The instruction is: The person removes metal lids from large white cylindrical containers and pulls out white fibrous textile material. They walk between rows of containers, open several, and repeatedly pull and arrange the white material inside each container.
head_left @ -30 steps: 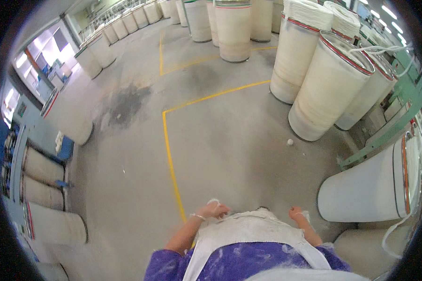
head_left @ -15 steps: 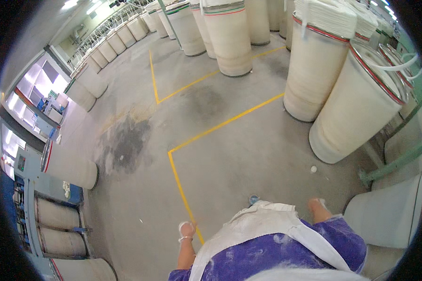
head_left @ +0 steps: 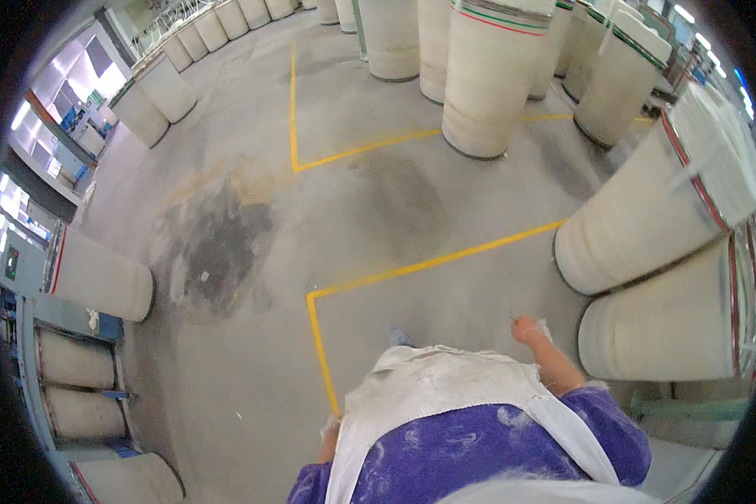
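Loosely closed, the right hand [head_left: 527,328] swings out beside the body with a wisp of white fibre [head_left: 543,326] at its fingers; whether it is pinched or just clinging cannot be told. Just beyond it stands a tall cream fibre can [head_left: 647,336], another can [head_left: 647,227] behind that. Left hand [head_left: 329,433] hangs low at the apron's [head_left: 428,395] edge, mostly hidden, grip unreadable. Grey concrete floor [head_left: 252,361] underfoot, yellow floor line [head_left: 412,270] bending ahead, dark stain [head_left: 218,244] left.
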A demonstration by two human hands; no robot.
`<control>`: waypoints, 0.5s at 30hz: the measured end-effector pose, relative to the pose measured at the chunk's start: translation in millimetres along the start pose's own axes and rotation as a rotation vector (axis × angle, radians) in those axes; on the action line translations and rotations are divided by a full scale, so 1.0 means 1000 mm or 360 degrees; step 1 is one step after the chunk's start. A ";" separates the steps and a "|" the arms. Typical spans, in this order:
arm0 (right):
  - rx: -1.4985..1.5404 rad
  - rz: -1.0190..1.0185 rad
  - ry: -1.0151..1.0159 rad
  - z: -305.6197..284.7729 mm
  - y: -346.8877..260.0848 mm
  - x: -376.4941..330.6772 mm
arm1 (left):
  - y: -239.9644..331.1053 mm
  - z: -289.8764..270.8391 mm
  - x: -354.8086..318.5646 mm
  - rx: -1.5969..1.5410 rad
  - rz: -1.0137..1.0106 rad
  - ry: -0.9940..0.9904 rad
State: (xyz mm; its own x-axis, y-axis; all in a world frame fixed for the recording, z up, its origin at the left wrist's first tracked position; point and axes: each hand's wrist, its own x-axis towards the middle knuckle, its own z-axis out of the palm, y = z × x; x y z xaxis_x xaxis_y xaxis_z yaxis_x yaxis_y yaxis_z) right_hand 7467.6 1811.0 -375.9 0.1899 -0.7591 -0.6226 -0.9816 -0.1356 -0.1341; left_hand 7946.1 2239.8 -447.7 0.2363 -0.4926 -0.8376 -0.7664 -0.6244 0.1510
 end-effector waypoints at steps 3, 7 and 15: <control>-0.0368 0.0094 -0.0252 0.005 0.012 0.041 | 0.040 -0.169 0.107 0.0113 0.0111 0.0292; -0.0352 0.0234 -0.0350 0.033 0.020 0.100 | 0.100 -0.389 0.220 0.0202 0.0298 0.0857; 0.0094 0.0409 -0.0655 -0.075 -0.070 0.288 | 0.183 -0.627 0.359 -0.0218 0.0584 0.1053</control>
State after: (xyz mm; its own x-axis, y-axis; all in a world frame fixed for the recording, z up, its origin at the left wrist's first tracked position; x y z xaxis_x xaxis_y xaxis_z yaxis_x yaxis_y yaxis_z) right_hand 7589.9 1554.1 -487.5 -0.0558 -0.4470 -0.8928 -0.9973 0.0686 0.0280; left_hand 8265.4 1568.8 -391.7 0.3223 -0.9159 -0.2393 -0.7940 -0.3992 0.4584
